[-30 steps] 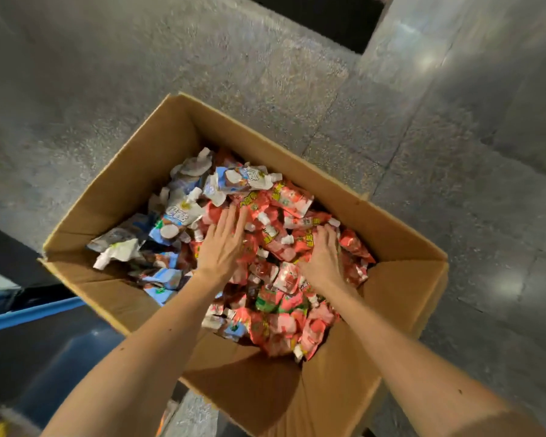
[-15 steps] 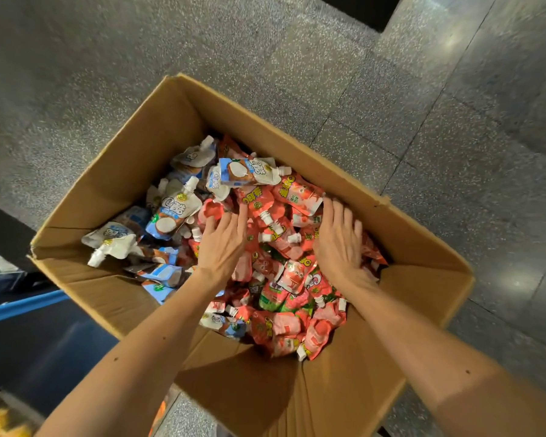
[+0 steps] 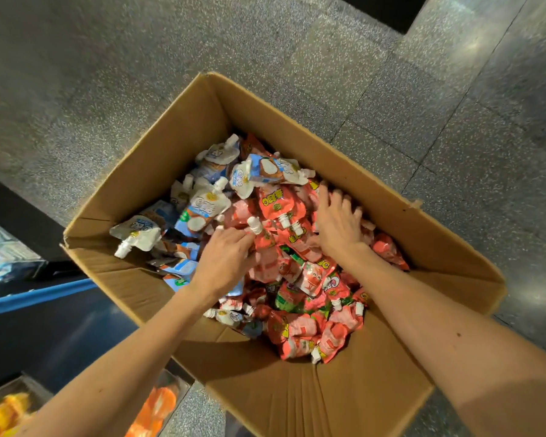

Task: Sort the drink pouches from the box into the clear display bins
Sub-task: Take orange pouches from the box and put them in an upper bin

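From the head view: reaches into an open cardboard box [image 3: 297, 402] with both bare forearms. Curls the left hand [image 3: 224, 258] knuckles-up into the heap, fingers bent down and closed round red pouches [image 3: 281, 205] just beside a white screw cap [image 3: 254, 224]. Buries the fingertips, so cannot tell how many pouches are caught. Lays the right hand [image 3: 338, 222] flat on the same red heap, palm down, fingers straight and fanned apart, clamped on nothing. Holds the two hands near each other, not touching.

Finds every drink pouch inside the box: glossy, crinkled film, soft and pillow-shaped, with stubby white spouts. Piles the red ones, printed in green and yellow, toward the right and near side. Heaps the white-and-blue pouches [image 3: 202, 209], printed with a halved coconut, toward the left and far side.

Matte brown corrugated walls, flaps standing up, creased and buckled on the near side. Around the box, grey speckled stone tiles [image 3: 139, 74], polished, glinting at the right. At the left edge, a blue rail [image 3: 38, 296]; lower down, orange packets [image 3: 158, 405], too blurred to make out.
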